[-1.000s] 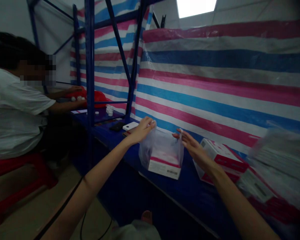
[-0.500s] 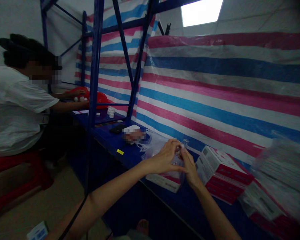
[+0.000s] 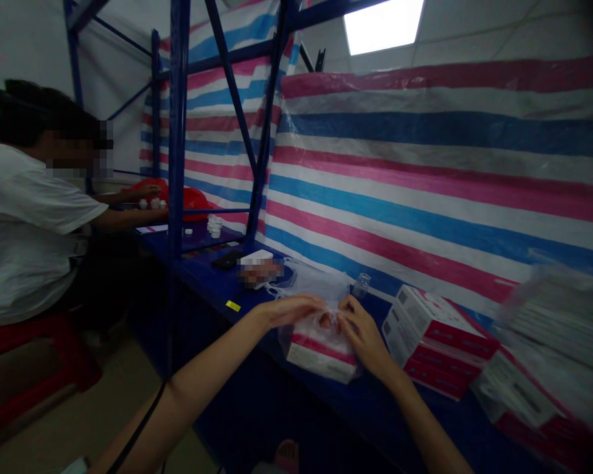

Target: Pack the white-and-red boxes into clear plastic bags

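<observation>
A clear plastic bag (image 3: 304,280) lies loosely around a white and pink box (image 3: 321,359) at the front of the blue table. My left hand (image 3: 296,309) comes in from the left above the box, its fingers closed on the bag's gathered film. From the other side my right hand (image 3: 360,329) pinches the same film, fingertips close to those of the left. Part of the left fingers is behind the cloudy plastic. Just beyond the right hand stands a small clear glass jar (image 3: 362,284), touched by neither hand.
Stacked pink and white boxes (image 3: 439,342) stand to the right, beside more bagged boxes (image 3: 534,382). A black phone (image 3: 227,259) and a yellow label (image 3: 233,306) lie left. Blue rack posts (image 3: 178,131) rise nearby. A co-worker (image 3: 29,217) sits far left near white caps (image 3: 214,226).
Both hands have come down and left from beside the glass jar onto the bag over the box. The jar now stands apart from them. The view has shifted slightly.
</observation>
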A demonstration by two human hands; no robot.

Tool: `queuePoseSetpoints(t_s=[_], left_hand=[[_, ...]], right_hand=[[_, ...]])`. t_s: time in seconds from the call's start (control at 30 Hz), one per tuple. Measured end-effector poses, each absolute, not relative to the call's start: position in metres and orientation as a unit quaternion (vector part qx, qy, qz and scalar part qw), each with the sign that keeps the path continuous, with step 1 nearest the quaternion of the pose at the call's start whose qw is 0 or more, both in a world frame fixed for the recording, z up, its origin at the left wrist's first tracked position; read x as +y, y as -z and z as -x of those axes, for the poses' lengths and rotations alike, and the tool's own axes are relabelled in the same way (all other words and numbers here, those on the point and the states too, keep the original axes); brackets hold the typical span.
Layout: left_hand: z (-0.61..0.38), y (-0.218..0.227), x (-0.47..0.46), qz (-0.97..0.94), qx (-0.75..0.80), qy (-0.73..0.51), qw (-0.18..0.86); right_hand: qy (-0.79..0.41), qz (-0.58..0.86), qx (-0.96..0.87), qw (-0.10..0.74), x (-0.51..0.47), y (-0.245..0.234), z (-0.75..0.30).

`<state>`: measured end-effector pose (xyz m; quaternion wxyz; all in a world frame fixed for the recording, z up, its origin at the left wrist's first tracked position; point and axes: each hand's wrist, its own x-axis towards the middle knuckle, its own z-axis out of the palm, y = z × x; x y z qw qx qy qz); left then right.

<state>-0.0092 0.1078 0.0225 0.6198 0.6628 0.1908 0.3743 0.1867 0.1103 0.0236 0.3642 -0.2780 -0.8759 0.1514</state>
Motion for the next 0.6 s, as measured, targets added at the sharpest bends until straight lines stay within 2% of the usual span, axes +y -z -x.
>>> queuePoseSetpoints(t_s=[0.1, 0.23, 0.47, 0.6], left_hand=[[0.011, -0.016, 0.111, -0.66, 0.204, -0.336, 0.641], [0.007, -0.007, 0.123, -0.666, 0.275, -0.377, 0.582], [-0.005, -0.005, 0.129, -0.653, 0.277, -0.527, 0.469], [-0.013, -0.003, 0.128, -0.658, 0.3, -0.511, 0.464]], right_hand=[[0.018, 0.316, -0.896, 0.312, 0.109, -0.025, -0.188], [0.131, 0.299, -0.908, 0.262, 0.11, -0.022, -0.179], [0.198, 0.25, -0.885, 0.338, 0.114, -0.01, -0.177], [0.156, 0.267, -0.861, 0.404, 0.108, 0.001, -0.18]])
